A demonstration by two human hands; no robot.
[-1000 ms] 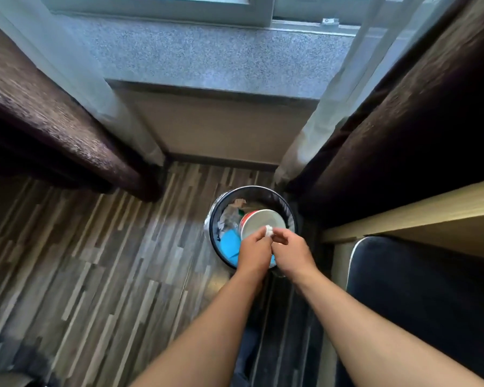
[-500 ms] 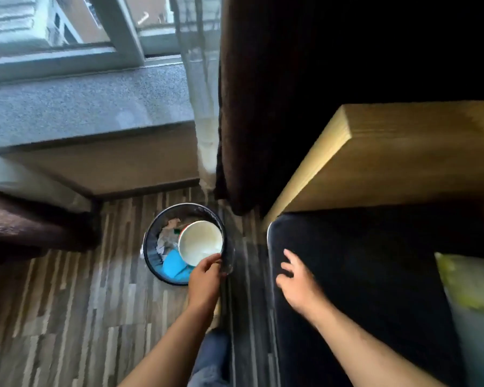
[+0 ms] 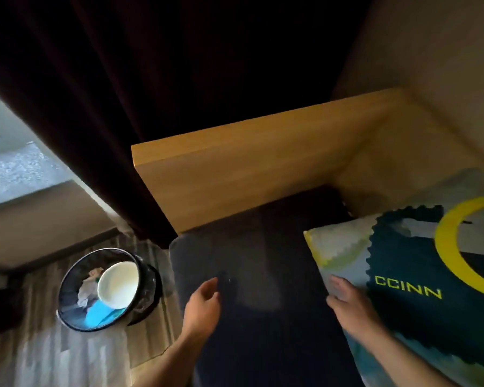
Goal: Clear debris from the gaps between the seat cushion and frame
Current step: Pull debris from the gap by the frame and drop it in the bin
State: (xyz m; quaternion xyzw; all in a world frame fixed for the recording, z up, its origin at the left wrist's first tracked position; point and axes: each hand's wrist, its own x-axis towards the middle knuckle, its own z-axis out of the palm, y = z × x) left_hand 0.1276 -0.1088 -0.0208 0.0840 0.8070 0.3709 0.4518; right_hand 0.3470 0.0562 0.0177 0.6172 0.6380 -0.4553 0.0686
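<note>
A dark navy seat cushion (image 3: 266, 263) lies inside a light wooden frame (image 3: 235, 185) whose side panel rises behind it. My left hand (image 3: 203, 304) hovers over the cushion's left part, fingers loosely curled and holding nothing. My right hand (image 3: 349, 301) rests on the near corner of a patterned pillow (image 3: 403, 275) marked "CCINN" that lies on the cushion's right side. The gap where cushion meets frame is dark and no debris shows in it.
A black waste bin (image 3: 67, 300) stands on the wooden floor left of the seat, holding a white cup, crumpled paper and a blue item. A dark curtain (image 3: 123, 107) hangs behind the frame. A window sill (image 3: 17, 169) is at the far left.
The view has swung right from the bin to the seat. Both hands left the bin; the small white scrap they held is gone. My right hand has reached the pillow's corner.
</note>
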